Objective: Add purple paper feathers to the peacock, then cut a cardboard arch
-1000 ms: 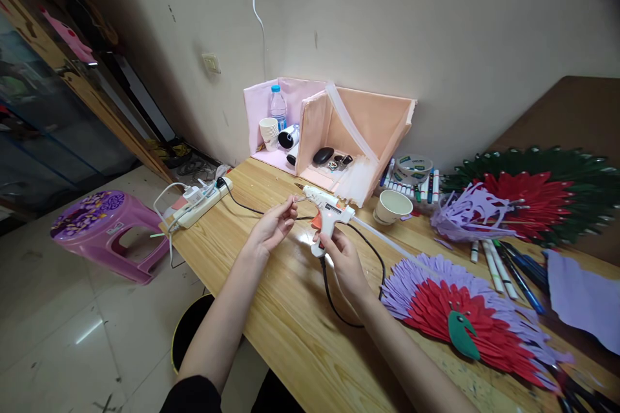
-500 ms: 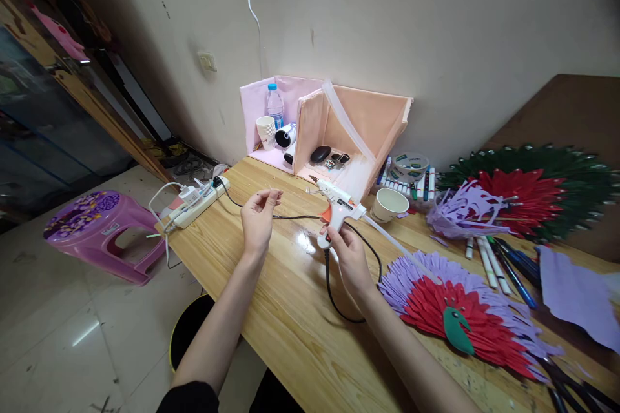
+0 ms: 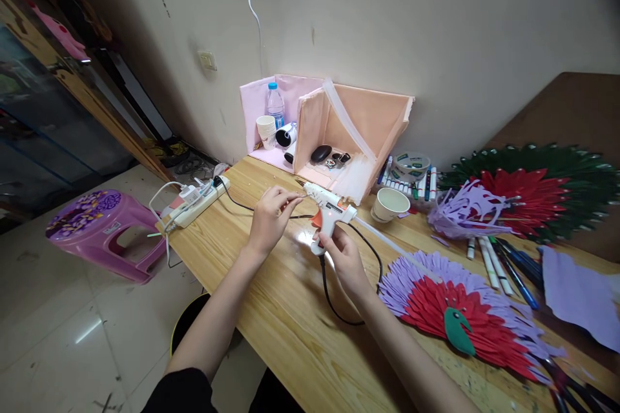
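Observation:
In my right hand (image 3: 346,258) is a white hot glue gun (image 3: 330,210) with an orange trigger, held by the lower handle. Its dark nozzle points up and left, and a long translucent glue stick (image 3: 382,233) runs out of its back. My left hand (image 3: 272,216) is pinched close to the gun's front end; whatever is between its fingertips is too small to make out. A black cord (image 3: 325,284) loops from the gun's handle across the wooden table. To the right lies a purple and red paper peacock (image 3: 458,319) with a green head.
Behind stand a pink cardboard display (image 3: 353,117) and a paper cup (image 3: 391,204). A power strip (image 3: 201,202) lies at the table's left edge, beside a pink stool (image 3: 116,239). Markers (image 3: 493,264), purple paper (image 3: 576,297) and scissors (image 3: 571,387) lie at the right.
My left hand has moved right, up to the front of the glue gun. The gun has shifted slightly left in my right hand.

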Demonstrator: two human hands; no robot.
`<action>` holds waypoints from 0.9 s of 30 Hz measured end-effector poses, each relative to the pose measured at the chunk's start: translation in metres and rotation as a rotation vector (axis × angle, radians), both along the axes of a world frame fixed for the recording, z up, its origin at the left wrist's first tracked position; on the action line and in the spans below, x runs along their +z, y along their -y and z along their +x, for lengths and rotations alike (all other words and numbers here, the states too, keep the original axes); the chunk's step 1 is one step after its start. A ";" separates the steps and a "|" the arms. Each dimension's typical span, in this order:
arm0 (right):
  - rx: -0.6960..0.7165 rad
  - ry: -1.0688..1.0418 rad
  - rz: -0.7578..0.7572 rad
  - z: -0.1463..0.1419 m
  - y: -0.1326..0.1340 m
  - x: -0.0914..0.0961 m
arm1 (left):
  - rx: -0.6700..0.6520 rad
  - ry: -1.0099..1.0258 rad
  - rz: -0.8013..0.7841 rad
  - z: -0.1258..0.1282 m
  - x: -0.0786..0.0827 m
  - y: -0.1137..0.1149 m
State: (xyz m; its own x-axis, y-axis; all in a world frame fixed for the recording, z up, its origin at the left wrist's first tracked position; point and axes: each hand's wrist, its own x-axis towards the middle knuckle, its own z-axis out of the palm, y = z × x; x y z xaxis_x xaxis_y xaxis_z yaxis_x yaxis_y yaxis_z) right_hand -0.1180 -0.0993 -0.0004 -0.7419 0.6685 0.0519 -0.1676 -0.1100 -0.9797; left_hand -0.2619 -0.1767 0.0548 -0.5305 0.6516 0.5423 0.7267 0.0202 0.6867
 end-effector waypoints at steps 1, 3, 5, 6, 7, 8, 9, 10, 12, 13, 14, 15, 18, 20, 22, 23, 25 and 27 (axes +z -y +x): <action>0.007 -0.001 0.001 0.000 0.000 0.000 | 0.003 0.035 0.020 0.001 0.001 0.000; 0.022 -0.005 0.008 0.000 0.001 0.001 | 0.013 0.111 0.074 0.003 0.002 0.000; 0.030 -0.006 0.015 0.000 0.002 0.002 | 0.024 0.173 0.123 0.005 0.002 -0.001; 0.031 -0.005 0.018 0.000 0.002 0.002 | 0.031 0.192 0.143 0.006 0.002 -0.002; 0.030 -0.006 0.023 0.000 0.003 0.002 | 0.040 0.205 0.159 0.006 0.001 -0.002; 0.028 -0.006 0.030 0.000 0.003 0.002 | 0.050 0.213 0.173 0.007 0.000 -0.003; 0.027 -0.006 0.037 0.000 0.003 0.002 | 0.060 0.220 0.184 0.007 -0.001 -0.003; 0.026 -0.008 0.044 0.000 0.003 0.002 | 0.068 0.226 0.193 0.008 -0.002 -0.003; 0.022 -0.011 0.051 0.000 0.003 0.001 | 0.078 0.243 0.204 0.008 -0.004 -0.003; 0.020 -0.012 0.051 0.000 0.004 0.001 | 0.081 0.260 0.207 0.008 -0.005 -0.003; 0.018 -0.014 0.049 0.000 0.004 0.001 | 0.083 0.279 0.207 0.008 -0.006 -0.003; 0.018 -0.015 0.046 0.000 0.004 0.001 | 0.086 0.297 0.204 0.008 -0.006 -0.003; 0.024 -0.017 0.042 0.000 0.005 0.001 | 0.100 0.321 0.190 0.009 -0.007 -0.002; 0.028 -0.015 0.044 0.000 0.006 0.002 | 0.118 0.292 0.194 0.010 -0.006 -0.002; 0.029 -0.008 0.045 0.000 0.007 0.003 | 0.140 0.230 0.206 0.011 -0.006 -0.002; 0.029 -0.004 0.046 0.000 0.007 0.003 | 0.149 0.189 0.207 0.011 -0.006 -0.002; 0.025 0.005 0.046 0.000 0.007 0.003 | 0.158 0.101 0.194 0.011 -0.006 -0.002; 0.020 0.008 0.046 0.000 0.007 0.001 | 0.140 0.018 0.157 0.010 -0.007 -0.001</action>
State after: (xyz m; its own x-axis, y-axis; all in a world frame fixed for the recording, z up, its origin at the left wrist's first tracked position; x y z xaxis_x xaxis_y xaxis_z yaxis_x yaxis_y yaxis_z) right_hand -0.1182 -0.1063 0.0007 -0.7559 0.6503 0.0757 -0.1575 -0.0684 -0.9852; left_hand -0.2518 -0.1753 0.0476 -0.6203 0.4792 0.6210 0.7121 0.0121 0.7020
